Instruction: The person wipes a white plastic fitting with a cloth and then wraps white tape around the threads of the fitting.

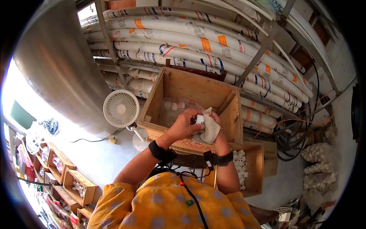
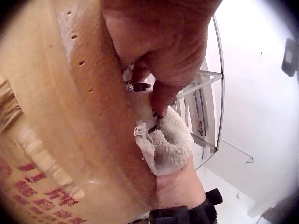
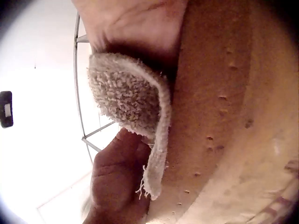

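Observation:
Over the front wall of a wooden crate, both hands meet at a small white pipe fitting. My left hand pinches the fitting between thumb and fingers. Its round end, with a shiny ring and dark opening, shows in the left wrist view. A beige terry cloth is gripped by my right hand, which is largely covered by it. In the left wrist view the cloth wraps about the fitting's lower end. The right wrist view shows the cloth folded, with a frayed corner hanging down.
Inside the crate lies a clear plastic bag with white fittings. A white fan stands left of it. Behind are racked, wrapped pipes. A box of white fittings sits at the right, and small wooden boxes at lower left.

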{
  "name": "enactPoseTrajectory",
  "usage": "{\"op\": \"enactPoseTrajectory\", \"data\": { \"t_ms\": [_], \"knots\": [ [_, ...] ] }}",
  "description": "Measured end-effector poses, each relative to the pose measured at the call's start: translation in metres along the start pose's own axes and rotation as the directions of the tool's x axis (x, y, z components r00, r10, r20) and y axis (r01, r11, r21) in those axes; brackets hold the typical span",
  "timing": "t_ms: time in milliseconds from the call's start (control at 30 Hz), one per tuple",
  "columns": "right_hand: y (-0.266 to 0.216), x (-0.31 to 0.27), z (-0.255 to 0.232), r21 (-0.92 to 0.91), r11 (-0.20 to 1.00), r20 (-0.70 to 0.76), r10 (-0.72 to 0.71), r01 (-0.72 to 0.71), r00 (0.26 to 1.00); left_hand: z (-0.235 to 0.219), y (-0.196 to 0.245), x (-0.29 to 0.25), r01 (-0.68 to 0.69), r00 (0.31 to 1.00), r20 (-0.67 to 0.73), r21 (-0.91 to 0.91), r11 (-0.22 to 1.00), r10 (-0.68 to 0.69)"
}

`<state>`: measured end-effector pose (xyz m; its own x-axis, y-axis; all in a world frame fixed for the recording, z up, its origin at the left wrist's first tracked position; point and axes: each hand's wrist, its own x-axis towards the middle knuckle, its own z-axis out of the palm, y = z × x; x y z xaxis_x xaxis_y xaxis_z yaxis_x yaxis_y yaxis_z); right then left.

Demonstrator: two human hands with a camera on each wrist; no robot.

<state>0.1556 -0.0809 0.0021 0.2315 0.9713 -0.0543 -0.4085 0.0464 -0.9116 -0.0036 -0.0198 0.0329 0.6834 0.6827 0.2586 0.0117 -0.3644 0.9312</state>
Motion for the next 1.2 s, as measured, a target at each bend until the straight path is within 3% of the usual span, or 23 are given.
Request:
{"op": "enactPoseTrajectory", "data": {
  "t_ms": [67, 333, 367, 467, 533, 633, 733, 933, 1033, 1200],
  "knots": [
    [0.001, 0.000, -0.001, -0.007, 1.000, -0.021, -0.028, 0.028, 0.999, 0.000, 0.002, 0.002, 0.086, 0.996, 0.046, -0.101, 0.991, -0.082],
    [-0.002, -0.003, 0.005, 0.223, 0.975, -0.106, 0.023, 0.002, 0.994, 0.002, -0.006, 0.001, -0.039, 0.999, 0.012, -0.031, 0.999, 0.040],
    [-0.004, -0.001, 0.006, 0.249, 0.967, -0.097, 0.074, -0.048, 0.993, 0.003, -0.011, 0.001, -0.067, 0.998, -0.011, -0.036, 0.997, 0.067],
    [-0.008, 0.006, 0.004, 0.322, 0.929, -0.057, 0.212, -0.183, 0.976, 0.006, -0.016, -0.001, 0.019, 0.998, -0.050, -0.182, 0.983, -0.029],
    [-0.002, 0.012, -0.001, 0.365, 0.895, -0.016, 0.281, -0.256, 0.959, 0.005, -0.016, -0.001, 0.010, 0.998, -0.062, -0.151, 0.989, -0.019],
    [-0.001, 0.008, 0.005, 0.238, 0.951, -0.068, 0.219, -0.198, 0.973, 0.005, -0.008, -0.002, -0.025, 0.994, -0.108, -0.076, 0.997, 0.017],
    [-0.010, 0.002, 0.009, 0.197, 0.950, -0.013, 0.250, -0.243, 0.968, 0.004, -0.002, -0.002, -0.074, 0.989, -0.126, -0.004, 0.997, 0.073],
    [0.006, 0.005, -0.002, 0.010, 1.000, -0.015, 0.012, -0.012, 1.000, 0.002, 0.001, -0.002, -0.090, 0.994, -0.065, 0.019, 0.996, 0.091],
    [0.001, 0.001, 0.004, 0.084, 0.996, -0.091, 0.014, -0.006, 0.996, 0.001, 0.000, -0.003, -0.131, 0.990, -0.035, 0.060, 0.990, 0.133],
    [-0.003, -0.001, 0.006, 0.109, 0.994, -0.089, -0.014, 0.024, 0.996, 0.000, 0.001, -0.002, -0.147, 0.989, 0.005, 0.085, 0.986, 0.147]
  ]
}}
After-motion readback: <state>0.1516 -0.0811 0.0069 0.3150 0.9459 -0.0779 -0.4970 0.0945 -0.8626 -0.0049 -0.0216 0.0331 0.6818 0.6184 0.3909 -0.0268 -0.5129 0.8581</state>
